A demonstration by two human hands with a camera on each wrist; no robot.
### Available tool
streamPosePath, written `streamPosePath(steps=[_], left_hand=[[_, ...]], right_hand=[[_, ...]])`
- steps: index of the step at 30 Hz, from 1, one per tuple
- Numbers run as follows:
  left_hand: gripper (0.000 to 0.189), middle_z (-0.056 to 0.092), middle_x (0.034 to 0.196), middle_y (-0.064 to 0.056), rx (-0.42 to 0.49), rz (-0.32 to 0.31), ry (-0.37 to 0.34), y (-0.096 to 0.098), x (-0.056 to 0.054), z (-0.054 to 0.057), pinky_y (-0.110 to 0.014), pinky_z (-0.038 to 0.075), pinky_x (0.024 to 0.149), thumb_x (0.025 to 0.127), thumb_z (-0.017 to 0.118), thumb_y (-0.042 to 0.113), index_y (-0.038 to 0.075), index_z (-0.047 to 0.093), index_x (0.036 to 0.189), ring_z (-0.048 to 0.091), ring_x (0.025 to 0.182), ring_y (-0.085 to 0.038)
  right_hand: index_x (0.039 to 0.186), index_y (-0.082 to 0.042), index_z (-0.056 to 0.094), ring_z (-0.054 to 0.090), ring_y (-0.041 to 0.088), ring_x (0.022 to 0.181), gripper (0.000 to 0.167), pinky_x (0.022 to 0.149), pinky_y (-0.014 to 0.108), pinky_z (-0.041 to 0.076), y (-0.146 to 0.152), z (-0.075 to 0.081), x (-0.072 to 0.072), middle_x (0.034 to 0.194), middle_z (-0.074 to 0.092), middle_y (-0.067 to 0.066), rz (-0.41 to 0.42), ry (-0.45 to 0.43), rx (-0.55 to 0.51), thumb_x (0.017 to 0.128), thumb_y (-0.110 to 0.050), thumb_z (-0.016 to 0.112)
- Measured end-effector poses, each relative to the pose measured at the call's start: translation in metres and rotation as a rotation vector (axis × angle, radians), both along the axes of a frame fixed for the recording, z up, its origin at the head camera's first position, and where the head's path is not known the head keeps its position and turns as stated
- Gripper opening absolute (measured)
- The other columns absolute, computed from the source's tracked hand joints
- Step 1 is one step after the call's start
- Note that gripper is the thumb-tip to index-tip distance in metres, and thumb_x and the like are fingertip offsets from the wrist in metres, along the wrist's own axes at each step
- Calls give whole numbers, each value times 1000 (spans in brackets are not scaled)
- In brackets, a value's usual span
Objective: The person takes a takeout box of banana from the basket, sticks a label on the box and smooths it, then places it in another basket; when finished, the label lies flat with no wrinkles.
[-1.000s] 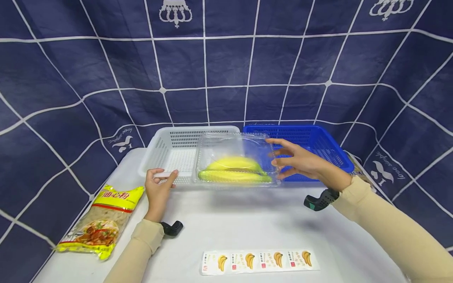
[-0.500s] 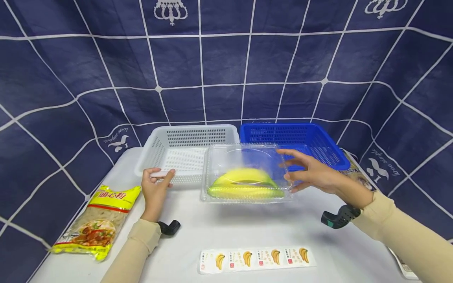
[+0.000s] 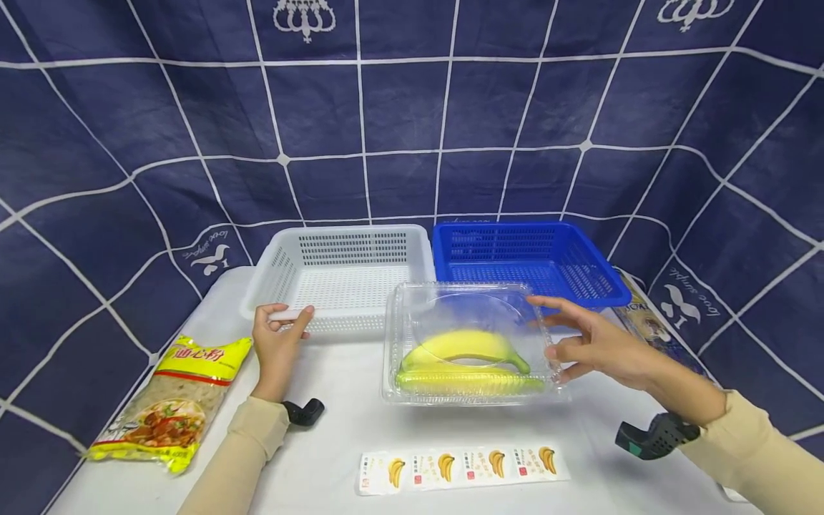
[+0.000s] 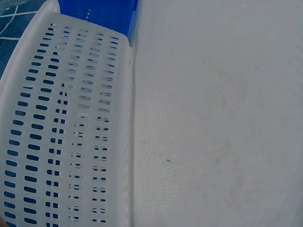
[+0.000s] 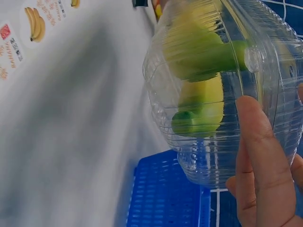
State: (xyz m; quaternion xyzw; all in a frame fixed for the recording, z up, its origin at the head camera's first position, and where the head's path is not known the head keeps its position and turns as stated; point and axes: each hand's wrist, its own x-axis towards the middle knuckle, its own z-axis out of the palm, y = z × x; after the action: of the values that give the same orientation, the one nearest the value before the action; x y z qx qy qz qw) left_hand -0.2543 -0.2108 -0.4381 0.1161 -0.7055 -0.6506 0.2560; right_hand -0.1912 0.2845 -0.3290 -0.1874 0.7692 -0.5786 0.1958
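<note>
My left hand [image 3: 277, 354] holds the near rim of a white perforated basket [image 3: 354, 247], thumb on top and fingers beneath. That basket's slotted side wall [image 4: 68, 123] fills the left of the left wrist view. My right hand [image 3: 599, 347] grips the right edge of a clear plastic clamshell box [image 3: 425, 304]. Two yellow bananas [image 3: 466, 345] with green ends lie inside the box. It is raised above the table and tilted, with its lid down. In the right wrist view, fingers [image 5: 265, 156] press on the box's ribbed side.
A blue perforated basket [image 3: 528, 243] stands right of the white one. On the left lies a yellow bag of pasta [image 3: 177, 404]. A strip of banana stickers [image 3: 463, 470] lies at the front of the white table [image 3: 335, 429]. A printed packet [image 3: 653, 322] is at the right edge.
My right hand has brought the clamshell box with the bananas nearer and rightward, away from the baskets. The left hand has stayed on the white basket's rim.
</note>
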Motion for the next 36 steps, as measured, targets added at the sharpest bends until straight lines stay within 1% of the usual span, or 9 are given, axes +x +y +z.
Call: streamPosePath(steps=[2,6,9,12,17,21,28,31,36], left_hand=[[38,66,73,14,-4,5,4,0,0,0,-19,51,54,95,85,15,14,52,116,68,53,-12],[37,65,73,12,-8,12,13,-1,0,0,-20,55,57,95,85,12,14,53,114,68,52,-13],[37,65,73,12,-11,14,11,-1,-1,0,-20,56,57,95,85,12,14,53,114,69,52,-15],[38,64,72,12,-17,16,10,-1,-2,-1,-20,56,57,95,85,13,14,53,114,69,53,-15],[38,63,73,13,-16,14,19,-2,-3,-1,-20,57,58,95,85,13,14,53,115,67,52,-9],[37,64,72,14,-15,12,19,-3,-3,-1,-19,57,58,95,85,13,14,53,115,65,51,-6],[39,62,75,6,-2,11,19,-2,-3,-1,-20,58,59,94,85,12,9,54,116,65,50,-6],[39,62,75,5,1,10,16,-2,-3,-1,-21,59,58,94,85,12,8,54,117,65,50,-7],[39,64,74,8,-10,8,8,-2,-2,0,-21,58,58,95,85,14,11,53,117,67,52,-9]], right_hand=[[171,-27,31,73,27,100,80,78,51,67,2,-4,4,165,20,42,18,2,-6,104,-4,69],[166,-41,38,74,20,92,77,78,51,67,7,-15,9,161,30,40,53,8,-28,106,-2,66],[162,-47,41,74,17,89,75,77,50,67,8,-24,11,160,34,37,70,4,-44,107,-2,64],[161,-49,42,73,17,89,75,76,49,67,9,-33,10,160,34,36,76,-13,-52,107,-2,64],[161,-48,43,72,19,92,74,77,48,67,7,-42,9,161,30,40,60,-57,-44,106,-4,66],[163,-43,43,71,22,96,73,77,47,67,4,-48,6,160,30,41,40,-80,-29,106,-6,67],[169,-19,33,67,26,105,76,78,46,67,-2,-55,-2,160,33,41,4,-107,1,103,-8,69],[169,-17,32,66,28,108,76,78,46,67,-3,-58,-6,160,32,41,-3,-119,-7,103,-6,68],[170,-12,28,65,32,107,79,75,43,67,-6,-63,-14,159,31,41,-9,-132,-11,102,-5,68]])
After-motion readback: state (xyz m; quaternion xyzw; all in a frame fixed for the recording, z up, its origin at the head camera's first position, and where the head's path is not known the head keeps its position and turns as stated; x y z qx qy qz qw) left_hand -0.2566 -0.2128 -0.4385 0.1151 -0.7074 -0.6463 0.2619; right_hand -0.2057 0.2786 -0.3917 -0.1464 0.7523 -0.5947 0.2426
